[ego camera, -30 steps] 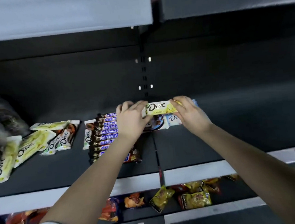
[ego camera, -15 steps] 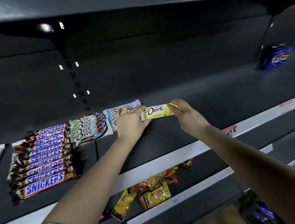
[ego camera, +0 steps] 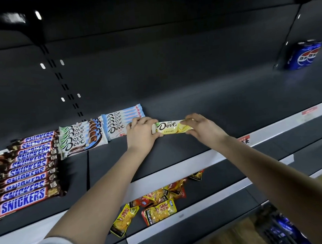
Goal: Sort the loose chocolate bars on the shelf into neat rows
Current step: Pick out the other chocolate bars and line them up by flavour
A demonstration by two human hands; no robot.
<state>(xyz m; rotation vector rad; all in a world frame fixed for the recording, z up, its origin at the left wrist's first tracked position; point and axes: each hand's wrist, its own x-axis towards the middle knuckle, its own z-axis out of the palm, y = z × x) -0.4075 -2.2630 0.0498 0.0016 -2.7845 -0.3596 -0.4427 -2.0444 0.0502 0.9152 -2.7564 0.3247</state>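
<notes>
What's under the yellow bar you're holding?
Only bare dark shelf shows beneath the yellow bar. Left hand and right hand cover its ends, so contact is unclear.

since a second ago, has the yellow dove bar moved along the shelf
Yes, rightward. The yellow Dove bar was over the light-blue Dove row, below the slotted upright; now it is to that row's right.
</notes>
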